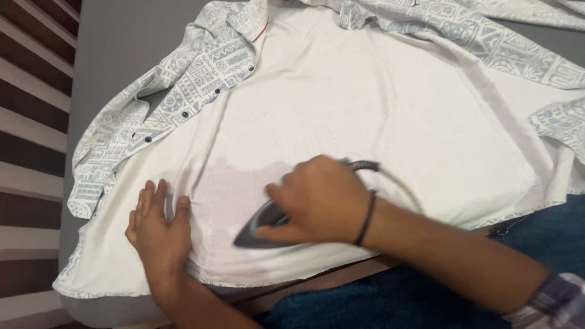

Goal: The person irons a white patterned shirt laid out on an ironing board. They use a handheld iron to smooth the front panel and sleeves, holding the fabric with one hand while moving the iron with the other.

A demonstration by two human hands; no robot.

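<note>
- The iron (259,230) sits flat on the shirt (378,116), low and near the front edge of the cloth, its dark pointed nose aimed to the left.
- The right hand (317,198) covers the top of the iron; its fingers (277,231) are curled tight around the handle, so only the dark sole edge and a strip of teal body show below the knuckles.
- A dark band (366,217) circles the right wrist, and the iron's cord (390,176) loops out from behind the hand toward the right.
- The left hand (159,228) lies palm down on the cloth just to the left of the iron's nose, near it but not touching; its fingers (146,198) are straight and slightly spread, gripping nothing.
- The shirt is spread open with its plain pale inside facing up, and a faintly darker patch lies around the iron.
- Its blue-patterned outer side shows along the folded edges; a button strip (183,114) runs up the left side.
- The shirt rests on a grey tabletop (116,42).
- A striped wall or floor (30,122) lies at far left, and blue cloth (548,237) at lower right.
</note>
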